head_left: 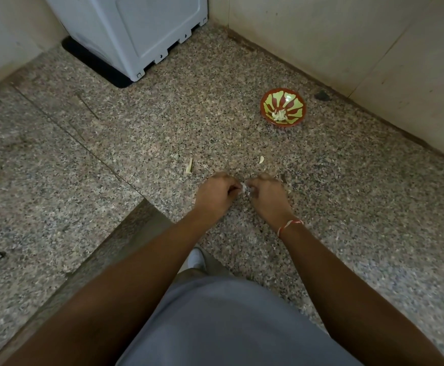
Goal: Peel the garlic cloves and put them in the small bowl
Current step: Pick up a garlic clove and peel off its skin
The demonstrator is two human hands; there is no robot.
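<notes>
My left hand [217, 194] and my right hand [267, 195] meet over the speckled stone floor, fingers curled, both pinching a small whitish garlic clove [244, 188] between them. Most of the clove is hidden by my fingers. A small red bowl [268, 97] with a green pattern stands farther off to the right, near the wall, with several pale peeled cloves [279, 116] inside. A loose pale piece of garlic [261, 160] lies just beyond my right hand, and a strip of garlic skin [189, 166] lies beyond my left hand.
A white appliance [136, 30] on a black mat stands in the far corner. Tiled walls [374, 48] close the right and left sides. A raised stone step edge [126, 233] runs diagonally at the left. A dark lump [322, 95] lies by the right wall.
</notes>
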